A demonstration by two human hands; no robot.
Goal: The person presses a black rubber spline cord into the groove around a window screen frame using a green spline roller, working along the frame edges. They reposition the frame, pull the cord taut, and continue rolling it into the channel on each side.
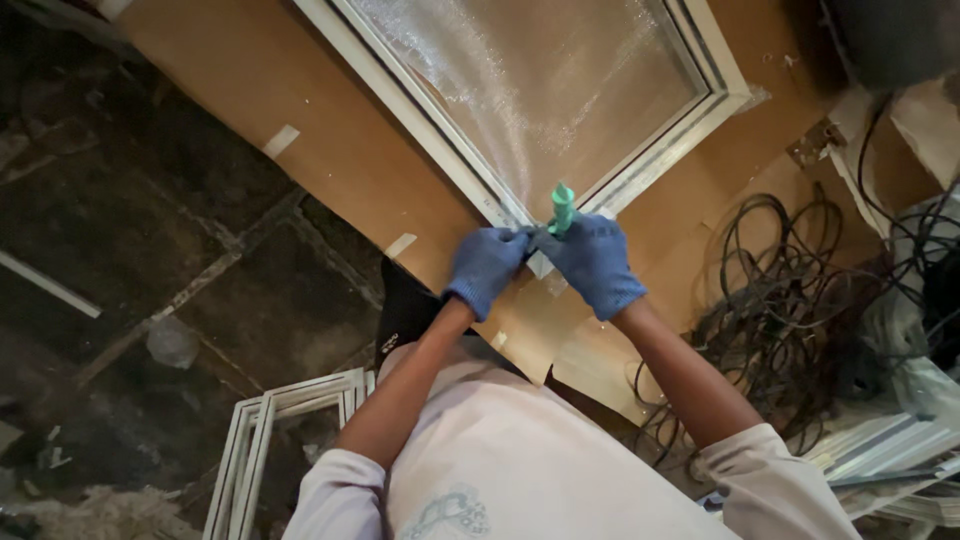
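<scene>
Two gloved hands, left hand (487, 265) and right hand (592, 258), together at window frame (722, 95) corner.

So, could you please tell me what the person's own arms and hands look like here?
Both the left hand and the right hand wear blue, slightly textured work gloves that end at the wrist. The forearms are bare. Pale, whitish sleeves are pushed up near the elbows, matching a light shirt with a faint teal design.

- Dark stone floor (150, 220) — brown cardboard sheets (330, 130) lie on it
- White-framed glass pane (540, 90) rests on the cardboard, far
- Black cable tangle (790, 300) right — white frames (270, 430) near left
</scene>
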